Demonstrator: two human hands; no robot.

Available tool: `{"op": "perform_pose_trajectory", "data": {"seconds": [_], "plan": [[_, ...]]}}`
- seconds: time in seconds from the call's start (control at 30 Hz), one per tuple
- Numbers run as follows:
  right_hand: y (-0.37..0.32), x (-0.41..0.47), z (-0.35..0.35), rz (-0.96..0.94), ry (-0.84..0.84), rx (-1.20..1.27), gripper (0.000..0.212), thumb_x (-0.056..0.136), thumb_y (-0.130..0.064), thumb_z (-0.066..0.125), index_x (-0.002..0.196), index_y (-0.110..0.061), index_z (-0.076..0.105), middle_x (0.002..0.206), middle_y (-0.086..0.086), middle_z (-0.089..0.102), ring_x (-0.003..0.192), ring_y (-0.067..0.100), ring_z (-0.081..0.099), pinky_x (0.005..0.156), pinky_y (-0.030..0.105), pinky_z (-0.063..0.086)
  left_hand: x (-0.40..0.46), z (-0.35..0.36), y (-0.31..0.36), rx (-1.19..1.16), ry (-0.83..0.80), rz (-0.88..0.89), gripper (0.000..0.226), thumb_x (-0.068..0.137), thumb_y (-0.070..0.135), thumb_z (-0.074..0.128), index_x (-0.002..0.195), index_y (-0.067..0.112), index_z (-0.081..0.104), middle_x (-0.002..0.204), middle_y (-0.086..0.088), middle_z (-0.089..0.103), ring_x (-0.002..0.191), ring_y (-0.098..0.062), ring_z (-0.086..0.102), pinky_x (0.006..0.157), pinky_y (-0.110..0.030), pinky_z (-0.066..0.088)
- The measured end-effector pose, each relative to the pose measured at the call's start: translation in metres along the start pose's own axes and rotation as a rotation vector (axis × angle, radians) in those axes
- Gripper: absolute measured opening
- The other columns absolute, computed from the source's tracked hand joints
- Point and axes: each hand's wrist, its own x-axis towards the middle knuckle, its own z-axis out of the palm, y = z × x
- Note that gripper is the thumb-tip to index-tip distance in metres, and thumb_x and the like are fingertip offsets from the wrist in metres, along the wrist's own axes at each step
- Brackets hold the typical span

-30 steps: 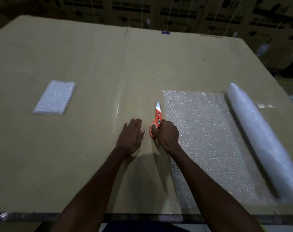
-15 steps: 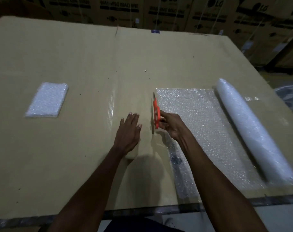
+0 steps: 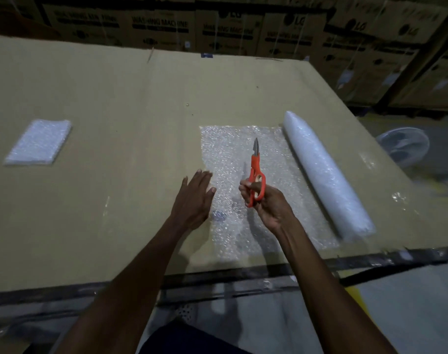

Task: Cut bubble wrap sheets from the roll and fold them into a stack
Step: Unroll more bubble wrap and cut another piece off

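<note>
A roll of bubble wrap [image 3: 325, 175] lies on the cardboard-covered table [image 3: 115, 103] at the right, with an unrolled sheet [image 3: 230, 144] spread flat to its left. My right hand [image 3: 268, 203] grips orange-handled scissors [image 3: 255, 175] above the sheet, blades closed and pointing away from me. With fingers straight, my left hand [image 3: 194, 198] hovers at the sheet's left edge; whether it touches is unclear. A folded stack of bubble wrap [image 3: 38, 141] lies at the far left of the table.
Stacked cardboard boxes [image 3: 217, 24] line the back beyond the table. A white fan [image 3: 404, 145] stands on the floor to the right. The table's dark front edge [image 3: 243, 272] runs just before my arms.
My right hand picked the scissors up off the table left of the sheet and carried them over the sheet. My left hand moved right to the sheet's edge.
</note>
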Motion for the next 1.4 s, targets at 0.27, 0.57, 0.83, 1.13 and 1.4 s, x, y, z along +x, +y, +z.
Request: {"op": "perform_pose_trajectory", "data": {"seconds": [0.27,0.57,0.83,1.13,1.4], "plan": [[0.004,-0.090,-0.110,0.026,0.038,-0.203,0.054,0.077,-0.057,0.080,0.098,-0.009,0.069,0.064,0.001,0.055,0.047,0.011,0.046,0.041,0.021,0.036,-0.061,0.043,0.091,0.041,-0.162,-0.059,0.075,0.102,0.059,0.015,0.158,0.009,0.020,0.167,-0.008,0.014,0.154,-0.022,0.006,0.123,-0.049,0.005],[0.032,-0.176,-0.141,0.084,0.090,-0.438,0.082,0.058,-0.078,0.079,0.097,-0.005,0.073,0.064,0.002,0.057,0.047,0.012,0.045,0.045,0.021,0.035,-0.066,0.061,0.120,0.077,-0.249,-0.085,0.068,0.106,0.050,0.025,0.158,0.006,0.017,0.167,-0.012,0.010,0.154,-0.025,0.003,0.122,-0.053,0.003],[0.053,-0.201,-0.155,0.239,0.181,-0.413,0.069,0.068,-0.065,0.080,0.091,-0.001,0.073,0.061,0.005,0.055,0.044,0.013,0.046,0.043,0.021,0.034,-0.042,0.068,0.102,0.168,-0.298,-0.091,0.071,0.106,0.052,0.021,0.159,0.007,0.011,0.168,-0.009,0.003,0.155,-0.024,-0.002,0.122,-0.053,-0.001],[0.057,-0.206,-0.162,0.266,0.184,-0.396,0.081,0.056,-0.069,0.080,0.095,0.001,0.073,0.060,0.003,0.055,0.044,0.013,0.046,0.042,0.021,0.033,-0.046,0.073,0.099,0.145,-0.265,-0.089,0.073,0.105,0.055,0.020,0.160,0.008,0.006,0.168,-0.008,-0.003,0.155,-0.021,-0.004,0.123,-0.050,-0.002],[0.049,-0.187,-0.152,0.246,0.197,-0.430,0.085,0.061,-0.077,0.078,0.096,0.001,0.073,0.057,0.000,0.055,0.043,0.011,0.044,0.042,0.020,0.032,-0.047,0.072,0.097,0.140,-0.259,-0.082,0.076,0.104,0.058,0.020,0.160,0.007,0.006,0.168,-0.009,-0.002,0.155,-0.020,-0.005,0.123,-0.049,-0.003]]}}
